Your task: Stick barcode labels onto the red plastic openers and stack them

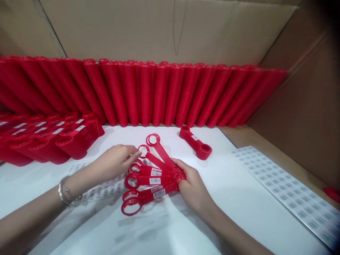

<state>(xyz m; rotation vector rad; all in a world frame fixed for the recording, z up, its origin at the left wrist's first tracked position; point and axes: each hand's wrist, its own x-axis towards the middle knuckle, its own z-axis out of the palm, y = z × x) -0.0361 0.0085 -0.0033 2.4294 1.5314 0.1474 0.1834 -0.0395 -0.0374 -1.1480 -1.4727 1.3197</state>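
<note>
Several flat red plastic wrenches point(148, 182) lie fanned out on the white table point(239, 198), ring ends pointing left. Some carry white barcode labels point(154, 181). My right hand point(192, 186) pinches their gathered ends together at the right. My left hand point(115, 163) rests on the table with its fingertips on the ring end of one upper wrench in the fan. A barcode sticker sheet point(101, 191) lies under my left wrist, which wears a silver bracelet.
A small stack of red wrenches point(196, 142) lies behind the fan. Labelled wrench stacks point(50, 138) sit at the left. Long leaning stacks point(148, 94) line the cardboard back wall. A second barcode sheet point(287, 193) lies at the right beside a cardboard wall.
</note>
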